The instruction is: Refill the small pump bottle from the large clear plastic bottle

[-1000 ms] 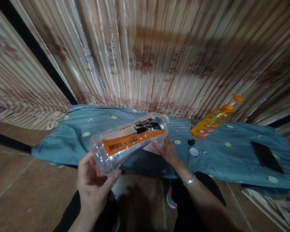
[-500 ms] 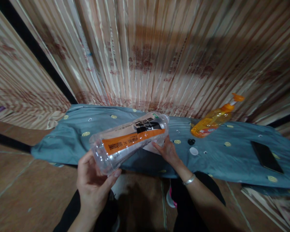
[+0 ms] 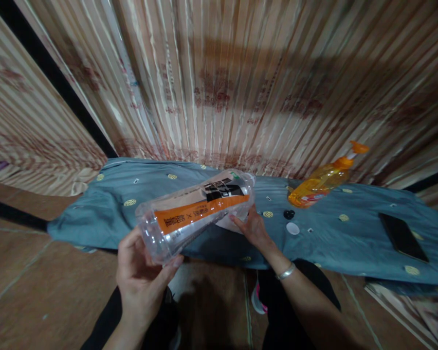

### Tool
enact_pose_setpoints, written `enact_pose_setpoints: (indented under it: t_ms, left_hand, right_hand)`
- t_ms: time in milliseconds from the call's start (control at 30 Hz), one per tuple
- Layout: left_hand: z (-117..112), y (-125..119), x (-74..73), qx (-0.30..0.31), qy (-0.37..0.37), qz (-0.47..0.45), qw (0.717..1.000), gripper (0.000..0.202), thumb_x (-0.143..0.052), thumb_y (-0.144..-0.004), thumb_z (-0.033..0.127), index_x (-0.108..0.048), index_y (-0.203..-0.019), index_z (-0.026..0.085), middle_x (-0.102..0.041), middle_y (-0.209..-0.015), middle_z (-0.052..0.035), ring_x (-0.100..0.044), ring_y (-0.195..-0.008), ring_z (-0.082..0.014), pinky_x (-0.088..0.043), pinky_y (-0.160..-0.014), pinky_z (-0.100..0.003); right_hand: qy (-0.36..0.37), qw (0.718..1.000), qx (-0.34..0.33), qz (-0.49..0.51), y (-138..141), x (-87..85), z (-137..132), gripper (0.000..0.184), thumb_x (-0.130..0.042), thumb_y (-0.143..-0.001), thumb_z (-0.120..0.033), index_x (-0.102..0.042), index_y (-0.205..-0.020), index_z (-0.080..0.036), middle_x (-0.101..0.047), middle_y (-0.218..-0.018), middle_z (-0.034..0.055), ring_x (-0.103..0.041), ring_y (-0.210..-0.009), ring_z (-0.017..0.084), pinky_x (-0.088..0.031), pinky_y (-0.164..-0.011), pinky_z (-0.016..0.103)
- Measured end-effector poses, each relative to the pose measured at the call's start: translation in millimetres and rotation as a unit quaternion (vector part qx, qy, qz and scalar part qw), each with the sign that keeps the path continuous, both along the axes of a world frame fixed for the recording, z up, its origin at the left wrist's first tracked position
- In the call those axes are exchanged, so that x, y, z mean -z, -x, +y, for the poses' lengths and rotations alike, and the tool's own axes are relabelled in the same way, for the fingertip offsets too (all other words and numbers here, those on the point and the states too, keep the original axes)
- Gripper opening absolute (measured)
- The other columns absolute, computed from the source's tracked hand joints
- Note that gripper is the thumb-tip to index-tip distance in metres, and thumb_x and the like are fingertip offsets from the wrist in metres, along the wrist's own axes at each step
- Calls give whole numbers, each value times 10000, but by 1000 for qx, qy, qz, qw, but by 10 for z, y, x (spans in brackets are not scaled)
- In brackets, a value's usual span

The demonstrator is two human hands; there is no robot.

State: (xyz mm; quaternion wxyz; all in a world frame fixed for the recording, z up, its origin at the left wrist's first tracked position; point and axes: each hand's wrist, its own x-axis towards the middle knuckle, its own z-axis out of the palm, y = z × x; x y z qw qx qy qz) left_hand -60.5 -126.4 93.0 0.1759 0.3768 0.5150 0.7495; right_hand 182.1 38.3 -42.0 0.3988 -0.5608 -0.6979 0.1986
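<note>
A clear plastic bottle (image 3: 200, 209) with an orange, black and white label lies tilted across the middle of the view, its neck end pointing up and to the right. My left hand (image 3: 142, 272) grips its base, the thumb along the near side. Around the shoulder near the neck, my right hand (image 3: 253, 226) is closed on the bottle, with some of its fingers hidden behind it. A pale, flat piece (image 3: 231, 223) shows under the bottle beside my right hand; what it is I cannot tell.
On the blue-grey cloth (image 3: 113, 209) stand or lie a pump bottle (image 3: 319, 184) of orange liquid, a small black object (image 3: 288, 214), a white disc (image 3: 292, 228) and a dark phone (image 3: 403, 237). A striped curtain (image 3: 219, 87) hangs behind. Black bars (image 3: 54, 73) flank the bench.
</note>
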Motion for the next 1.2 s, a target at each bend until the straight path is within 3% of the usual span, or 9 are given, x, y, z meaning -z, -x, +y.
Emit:
enact_pose_setpoints:
  t_ms: [200,367,600,833,1200]
  left_hand:
    - [6,0,-19,16,-6,-8,1000,657,-1053,-575,283,-751,-1158,267,-763,-1055,-28,-777,-991,-242,-679,-879,-348]
    - [12,-2,-28,10,-1,-9,1000,664,-1060,-566,322,-741,-1145,262,-778,-1057,-50,-779,-1054,-288,-681,-822,-352]
    - [26,-9,-39,17,-26,-2,1000,636,-1051,-546,215,-761,-1111,255,-777,-1006,-17,-791,-950,-225,-667,-778,-269]
    - [44,12,-19,24,-43,-7,999,632,-1064,-549,265,-770,-1108,239,-769,-984,-15,-799,-901,-221,-667,-735,-258]
    - [46,-21,-100,57,-66,-13,996,574,-1014,-580,141,-778,-1097,223,-824,-1009,-21,-793,-736,-158,-636,-626,-191]
  right_hand:
    - [1,1000,-3,4,16,-34,-8,617,-813,-854,-375,-572,-1404,-235,-822,-1214,206,-812,-1114,433,-657,-998,700]
    - [1,1000,-9,4,10,-60,-16,596,-793,-874,-384,-571,-1408,-240,-822,-1220,199,-808,-1128,439,-659,-990,696]
    - [1,1000,-11,-5,12,-33,0,626,-797,-877,-371,-563,-1433,-202,-819,-1224,221,-812,-1131,430,-667,-990,659]
    - [-21,1000,-6,2,35,5,17,667,-816,-869,-362,-561,-1470,-225,-830,-1216,202,-817,-1105,427,-673,-959,654]
    - [27,999,-4,22,70,-70,14,653,-815,-860,-342,-569,-1451,-213,-821,-1236,206,-809,-1135,413,-653,-1012,665]
